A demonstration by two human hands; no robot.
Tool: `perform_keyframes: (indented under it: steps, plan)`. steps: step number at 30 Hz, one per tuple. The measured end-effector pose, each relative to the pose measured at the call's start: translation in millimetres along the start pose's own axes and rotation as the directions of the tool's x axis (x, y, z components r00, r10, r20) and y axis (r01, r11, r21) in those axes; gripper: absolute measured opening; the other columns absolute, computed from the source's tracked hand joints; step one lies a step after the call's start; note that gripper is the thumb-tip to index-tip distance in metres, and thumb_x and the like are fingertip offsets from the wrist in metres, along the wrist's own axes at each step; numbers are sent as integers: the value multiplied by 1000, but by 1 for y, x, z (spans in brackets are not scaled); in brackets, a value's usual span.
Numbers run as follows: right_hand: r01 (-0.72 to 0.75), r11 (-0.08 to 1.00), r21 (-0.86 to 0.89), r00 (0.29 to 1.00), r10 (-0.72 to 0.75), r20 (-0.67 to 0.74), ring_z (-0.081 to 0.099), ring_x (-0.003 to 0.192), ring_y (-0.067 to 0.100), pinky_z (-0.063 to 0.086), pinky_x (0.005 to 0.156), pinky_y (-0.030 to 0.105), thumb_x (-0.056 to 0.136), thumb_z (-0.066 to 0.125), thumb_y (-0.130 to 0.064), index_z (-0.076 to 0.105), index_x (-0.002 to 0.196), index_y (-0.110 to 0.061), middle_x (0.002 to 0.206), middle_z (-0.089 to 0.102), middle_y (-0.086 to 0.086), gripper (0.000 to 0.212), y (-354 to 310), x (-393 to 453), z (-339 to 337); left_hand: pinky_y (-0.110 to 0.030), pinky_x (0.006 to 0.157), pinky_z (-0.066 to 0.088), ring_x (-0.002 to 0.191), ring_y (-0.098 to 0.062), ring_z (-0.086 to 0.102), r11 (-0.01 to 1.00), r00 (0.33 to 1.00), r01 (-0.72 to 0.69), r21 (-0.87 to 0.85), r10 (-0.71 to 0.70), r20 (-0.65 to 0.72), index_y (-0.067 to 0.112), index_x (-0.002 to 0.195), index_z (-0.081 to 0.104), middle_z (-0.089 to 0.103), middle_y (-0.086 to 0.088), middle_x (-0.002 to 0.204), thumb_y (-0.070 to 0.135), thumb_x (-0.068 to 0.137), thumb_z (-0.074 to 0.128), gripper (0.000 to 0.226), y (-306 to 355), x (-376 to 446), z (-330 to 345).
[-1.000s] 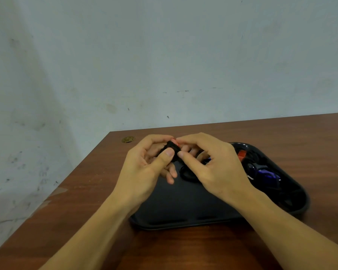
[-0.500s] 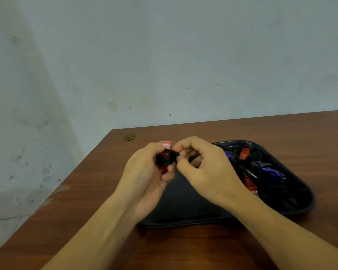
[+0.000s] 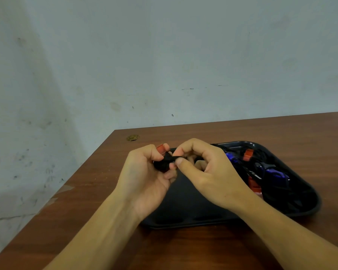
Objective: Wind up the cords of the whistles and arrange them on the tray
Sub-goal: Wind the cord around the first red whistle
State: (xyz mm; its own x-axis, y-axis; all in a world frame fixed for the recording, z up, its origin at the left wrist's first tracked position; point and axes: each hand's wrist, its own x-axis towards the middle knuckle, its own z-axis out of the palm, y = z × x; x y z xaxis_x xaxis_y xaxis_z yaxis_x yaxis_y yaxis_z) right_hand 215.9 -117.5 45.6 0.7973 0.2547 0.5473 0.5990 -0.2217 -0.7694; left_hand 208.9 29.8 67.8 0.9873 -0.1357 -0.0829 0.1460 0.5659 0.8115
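My left hand grips a red whistle whose body is mostly wrapped in black cord. My right hand pinches the free end of that cord right beside the left fingers. Both hands hover over the left part of a black tray on the wooden table. On the tray's right side lie more whistles in a tangle of black cords: a red one, a second red one, a purple one and a blue one.
The brown wooden table ends at a left edge near my left forearm and meets a pale wall at the back. A small brass-coloured round thing sits by the table's far left corner.
The hands have stayed together above the tray while turning; the red end of the whistle now shows above my left fingers. The view has shifted slightly.
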Motion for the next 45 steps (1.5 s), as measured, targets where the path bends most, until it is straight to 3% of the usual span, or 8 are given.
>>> perform_keyframes:
  steps: [7,11,16,19,26,33,40,45]
  plan:
    - [-203,964,172,979,205,3,54,58,5,47,59,21,94,63,-8,69,90,-17,65,63,-12,12,-6,6,-4,-26,52,28,60,-18,42,991,994,-109,84,106,36,8,88,48,45,-15,91,-5,76,35,23,-2,0,3]
    - [-352,694,628,907,418,47,53,59,15,45,61,29,95,51,2,56,93,-12,61,60,2,15,-10,11,-9,-30,52,25,60,-19,41,924,955,-296,242,285,82,3,82,52,49,-15,81,-14,76,33,26,-8,-3,8]
    - [-368,508,779,895,421,149,67,74,16,48,60,26,94,52,-5,52,99,-16,75,68,4,13,-19,7,-13,-37,56,31,63,-23,40,661,837,-528,533,511,194,14,85,59,52,-14,85,2,71,45,24,-9,4,-4]
    - [-347,532,772,898,427,109,71,78,18,46,52,23,95,52,-3,55,104,-15,82,74,6,15,-19,7,-10,-37,66,44,76,-19,51,316,721,-616,722,596,354,16,94,56,58,-5,93,2,76,46,25,-8,5,-10]
    - [-123,894,432,981,174,-82,58,57,10,45,47,24,90,69,-3,65,102,-14,83,73,2,18,-15,6,-7,-36,76,51,88,-16,60,134,674,-669,731,523,521,23,126,43,57,15,102,2,83,45,48,-8,0,-9]
    - [19,984,177,994,1,-110,69,85,8,51,64,13,88,72,-7,67,102,-24,89,71,-12,23,-12,6,-9,-13,72,40,86,-5,54,-159,639,-655,739,405,654,15,130,47,53,8,101,6,89,49,42,-4,0,-12]
    - [3,957,289,991,35,-127,70,86,11,58,79,26,87,73,-2,69,100,-21,91,74,-3,24,-7,9,-21,-12,76,45,88,-4,63,181,675,-698,693,491,551,20,125,62,64,16,97,15,97,49,31,-5,1,-9]
    - [-108,808,580,978,190,-83,60,71,12,47,58,20,86,70,-1,73,96,-19,80,69,-3,21,-6,11,-22,-25,66,53,76,-15,67,411,717,-682,605,540,441,16,108,71,73,1,91,16,93,57,20,-5,6,-11]
